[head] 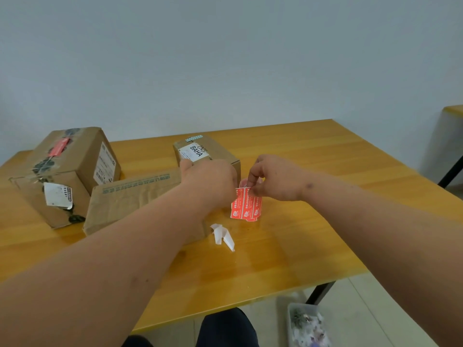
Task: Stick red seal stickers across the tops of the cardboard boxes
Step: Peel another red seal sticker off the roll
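Observation:
Both hands hold a sheet of red seal stickers (246,206) above the wooden table (313,171). My left hand (213,179) grips its left edge, and my right hand (273,179) pinches its top corner. Three cardboard boxes stand behind. The large box (65,176) at the left carries a red sticker (59,146) on top. A flat box (135,199) lies in the middle, partly under my left forearm. A small box (200,151) with a white label sits behind my left hand.
A crumpled white backing strip (223,235) lies on the table just in front of the sticker sheet. A clear plastic bin (308,324) of scraps stands on the floor at the lower right. Another table's edge (453,110) shows at the far right.

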`<state>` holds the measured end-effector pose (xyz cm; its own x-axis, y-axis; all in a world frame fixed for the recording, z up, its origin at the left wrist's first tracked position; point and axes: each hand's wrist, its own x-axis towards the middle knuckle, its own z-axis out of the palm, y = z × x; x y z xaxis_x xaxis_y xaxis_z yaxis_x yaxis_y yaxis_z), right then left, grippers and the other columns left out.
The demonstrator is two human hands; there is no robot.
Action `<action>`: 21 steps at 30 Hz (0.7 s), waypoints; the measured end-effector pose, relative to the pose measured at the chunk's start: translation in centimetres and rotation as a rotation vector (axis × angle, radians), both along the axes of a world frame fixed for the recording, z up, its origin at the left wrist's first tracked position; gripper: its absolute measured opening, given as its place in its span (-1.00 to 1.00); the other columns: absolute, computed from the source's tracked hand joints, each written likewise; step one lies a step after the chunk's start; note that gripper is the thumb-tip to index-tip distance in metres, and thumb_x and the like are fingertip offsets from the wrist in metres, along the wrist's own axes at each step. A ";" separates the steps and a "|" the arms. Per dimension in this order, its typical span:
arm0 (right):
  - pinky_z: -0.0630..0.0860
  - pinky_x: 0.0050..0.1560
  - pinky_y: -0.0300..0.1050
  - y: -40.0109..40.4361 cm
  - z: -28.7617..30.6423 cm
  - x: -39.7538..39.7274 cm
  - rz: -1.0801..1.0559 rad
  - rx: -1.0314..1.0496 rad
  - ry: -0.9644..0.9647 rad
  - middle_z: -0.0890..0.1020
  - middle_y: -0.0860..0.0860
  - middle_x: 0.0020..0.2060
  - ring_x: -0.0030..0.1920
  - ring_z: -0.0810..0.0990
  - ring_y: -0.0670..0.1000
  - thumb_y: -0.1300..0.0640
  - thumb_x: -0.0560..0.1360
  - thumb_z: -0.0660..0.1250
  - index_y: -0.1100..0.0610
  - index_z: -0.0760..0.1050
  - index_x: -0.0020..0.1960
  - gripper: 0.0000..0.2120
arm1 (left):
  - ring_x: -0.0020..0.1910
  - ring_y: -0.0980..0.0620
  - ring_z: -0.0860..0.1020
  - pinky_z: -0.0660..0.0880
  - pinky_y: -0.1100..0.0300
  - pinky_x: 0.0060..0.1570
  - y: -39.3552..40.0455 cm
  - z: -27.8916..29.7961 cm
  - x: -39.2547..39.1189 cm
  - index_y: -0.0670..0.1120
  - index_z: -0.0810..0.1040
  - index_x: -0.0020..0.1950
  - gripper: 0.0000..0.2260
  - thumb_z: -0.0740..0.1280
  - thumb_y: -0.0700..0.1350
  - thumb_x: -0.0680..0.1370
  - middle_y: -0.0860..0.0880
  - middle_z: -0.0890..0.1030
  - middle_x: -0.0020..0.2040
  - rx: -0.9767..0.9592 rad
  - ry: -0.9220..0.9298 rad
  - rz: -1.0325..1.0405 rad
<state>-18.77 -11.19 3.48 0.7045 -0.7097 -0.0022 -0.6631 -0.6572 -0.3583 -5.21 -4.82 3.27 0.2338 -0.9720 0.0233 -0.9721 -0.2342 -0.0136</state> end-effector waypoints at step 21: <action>0.46 -0.09 -0.09 0.0 0.8 0.9 0.054 0.006 0.121 0.57 -0.11 -0.20 -0.15 0.51 -0.07 0.07 0.46 0.39 -0.06 0.52 -0.24 -0.88 | 0.03 0.00 0.50 0.26 -0.10 0.23 0.1 0.9 0.1 0.00 0.49 -0.27 -0.77 0.19 -0.01 0.55 0.07 0.62 -0.11 0.066 0.160 -0.084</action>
